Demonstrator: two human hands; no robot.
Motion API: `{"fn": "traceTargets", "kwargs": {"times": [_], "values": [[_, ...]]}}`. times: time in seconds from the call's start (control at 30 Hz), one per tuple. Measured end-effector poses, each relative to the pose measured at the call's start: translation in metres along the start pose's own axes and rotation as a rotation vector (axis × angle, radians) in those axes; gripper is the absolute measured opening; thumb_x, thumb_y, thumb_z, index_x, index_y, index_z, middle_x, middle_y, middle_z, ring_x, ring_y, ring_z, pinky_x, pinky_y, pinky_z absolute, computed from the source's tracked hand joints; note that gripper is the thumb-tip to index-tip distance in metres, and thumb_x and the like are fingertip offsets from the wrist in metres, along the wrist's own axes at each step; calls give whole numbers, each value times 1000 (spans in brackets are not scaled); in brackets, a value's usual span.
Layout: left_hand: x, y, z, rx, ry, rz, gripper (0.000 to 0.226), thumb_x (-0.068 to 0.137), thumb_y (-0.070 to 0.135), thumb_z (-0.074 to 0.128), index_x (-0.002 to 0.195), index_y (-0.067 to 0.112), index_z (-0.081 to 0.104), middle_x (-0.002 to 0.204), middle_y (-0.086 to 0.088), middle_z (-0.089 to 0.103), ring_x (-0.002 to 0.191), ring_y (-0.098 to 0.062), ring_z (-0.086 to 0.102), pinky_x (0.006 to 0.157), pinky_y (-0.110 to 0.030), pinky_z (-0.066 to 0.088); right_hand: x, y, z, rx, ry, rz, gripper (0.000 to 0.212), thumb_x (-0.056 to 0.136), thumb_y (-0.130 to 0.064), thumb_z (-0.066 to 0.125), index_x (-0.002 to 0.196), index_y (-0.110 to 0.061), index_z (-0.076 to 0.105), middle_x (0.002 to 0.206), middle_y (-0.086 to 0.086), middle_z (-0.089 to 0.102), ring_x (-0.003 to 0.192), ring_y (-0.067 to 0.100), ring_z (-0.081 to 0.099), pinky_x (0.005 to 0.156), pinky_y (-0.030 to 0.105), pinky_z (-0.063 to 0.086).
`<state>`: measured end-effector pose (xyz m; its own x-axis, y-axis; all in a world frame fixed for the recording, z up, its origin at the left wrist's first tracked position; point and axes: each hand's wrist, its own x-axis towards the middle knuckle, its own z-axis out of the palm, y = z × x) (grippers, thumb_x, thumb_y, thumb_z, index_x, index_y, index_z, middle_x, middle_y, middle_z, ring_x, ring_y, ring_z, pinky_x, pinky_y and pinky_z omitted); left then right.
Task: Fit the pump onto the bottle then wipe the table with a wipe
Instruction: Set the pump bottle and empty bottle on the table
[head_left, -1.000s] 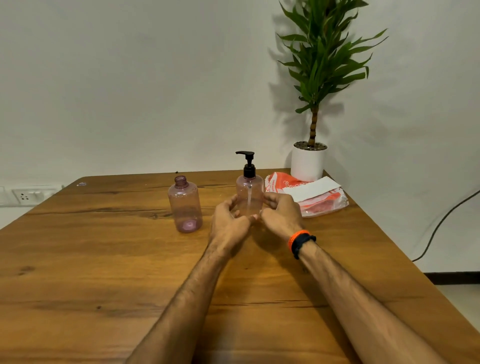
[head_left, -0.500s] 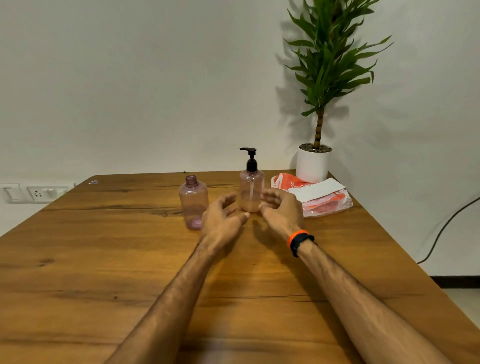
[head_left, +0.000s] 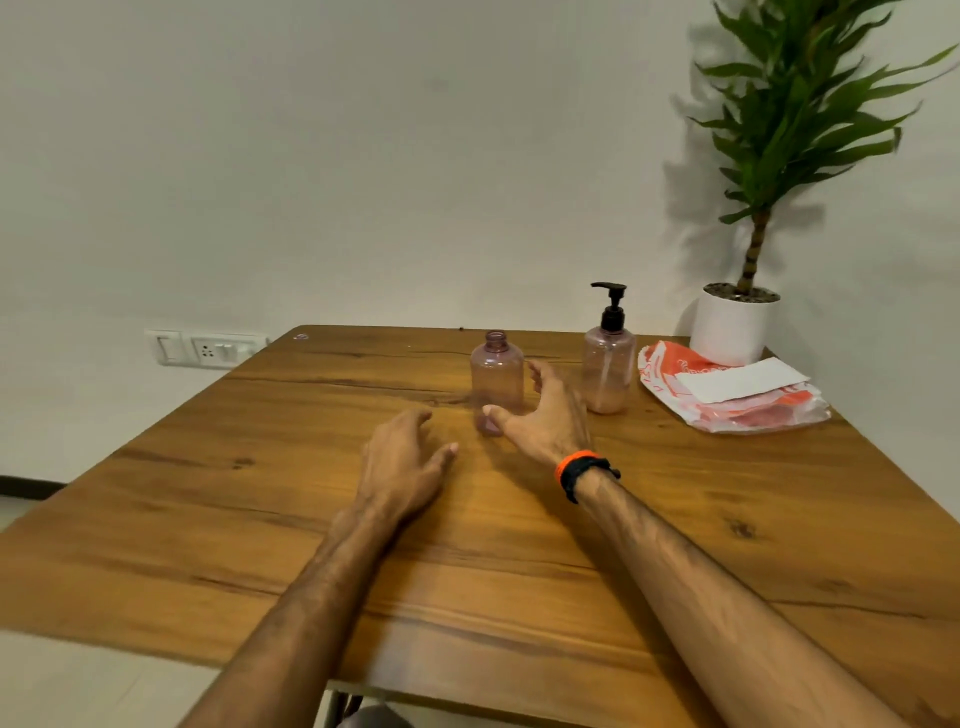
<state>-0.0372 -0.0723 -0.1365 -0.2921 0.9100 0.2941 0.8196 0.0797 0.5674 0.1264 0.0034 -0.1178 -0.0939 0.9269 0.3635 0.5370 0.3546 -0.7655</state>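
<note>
Two pink see-through bottles stand on the wooden table (head_left: 675, 519). The bottle with the black pump (head_left: 609, 364) is upright at the right, untouched. The open-necked bottle (head_left: 496, 376) stands left of it with no pump. My right hand (head_left: 545, 415), an orange and black band on its wrist, is spread open right beside this open bottle, thumb in front of its base and fingers at its right side. Nearer me and to the left, my left hand (head_left: 402, 462) hovers relaxed and open over the table, holding nothing. An orange and white pack of wipes (head_left: 732, 395) lies at the right.
A potted plant in a white pot (head_left: 732, 327) stands at the table's far right corner by the wall. A wall socket panel (head_left: 205, 349) is at the left behind the table. The table's left edge drops to the floor.
Both hands have let go of the pump bottle, which stays standing. My right hand has moved left to the open-necked bottle; my left hand has drawn back toward me. The camera has turned left.
</note>
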Motion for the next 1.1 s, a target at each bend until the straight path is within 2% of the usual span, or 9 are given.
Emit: {"fn": "traceTargets", "kwargs": {"times": [0.07,0.2,0.43,0.6,0.67,0.73,0.83,0.97,1.1], "values": [[2,-12,3,145,-72,39,59,91,48,56,138,14,50,143,-8,52,133,-25,45,110,-36,35,3,-5,12,1,37,0,83,60,-46,83,130,-18,49,127,4,60,114,22,57,84,24,42],[4,-29,13,263,-70,70,60,95,56,40,140,17,48,152,-4,42,142,-22,34,117,-42,26,14,-7,30,25,82,54,90,55,-49,85,129,-17,47,125,3,61,113,22,58,85,28,46],[8,-40,16,275,-65,90,62,94,57,36,140,17,48,152,-4,42,142,-22,35,117,-43,27,15,6,43,51,139,57,74,55,-47,85,117,-20,55,116,-1,67,105,19,63,85,32,53],[9,-42,12,258,-97,67,61,95,57,38,140,18,47,152,-3,42,142,-21,34,118,-43,26,13,11,28,80,139,27,76,54,-47,86,119,-21,55,116,-3,67,103,15,63,87,36,55],[10,-37,8,249,-114,42,60,95,55,40,140,16,47,149,-5,45,139,-22,38,117,-43,28,11,14,14,87,149,18,76,55,-48,86,119,-23,55,114,-5,66,100,12,61,87,33,55],[8,-27,7,209,-121,10,58,95,53,43,137,14,48,141,-8,52,130,-25,46,112,-43,34,8,19,-2,101,168,-2,75,54,-48,86,118,-25,54,107,-10,63,94,8,59,81,27,54],[1,7,17,151,-100,31,56,94,49,47,135,10,51,131,-11,59,121,-29,54,105,-41,41,2,28,-33,76,203,-31,75,53,-51,85,116,-29,52,97,-17,58,85,3,57,69,14,43],[-10,67,46,67,-143,148,54,94,44,51,133,7,53,131,-12,60,122,-30,54,104,-40,42,-7,54,-83,42,247,18,76,52,-51,86,116,-25,55,100,-14,63,90,3,59,78,19,48],[-21,123,82,48,-193,270,52,93,46,52,131,10,55,130,-8,60,122,-27,53,103,-40,41,-20,89,-141,9,304,95,77,51,-51,86,116,-26,54,97,-16,60,93,7,61,79,23,51]]}}
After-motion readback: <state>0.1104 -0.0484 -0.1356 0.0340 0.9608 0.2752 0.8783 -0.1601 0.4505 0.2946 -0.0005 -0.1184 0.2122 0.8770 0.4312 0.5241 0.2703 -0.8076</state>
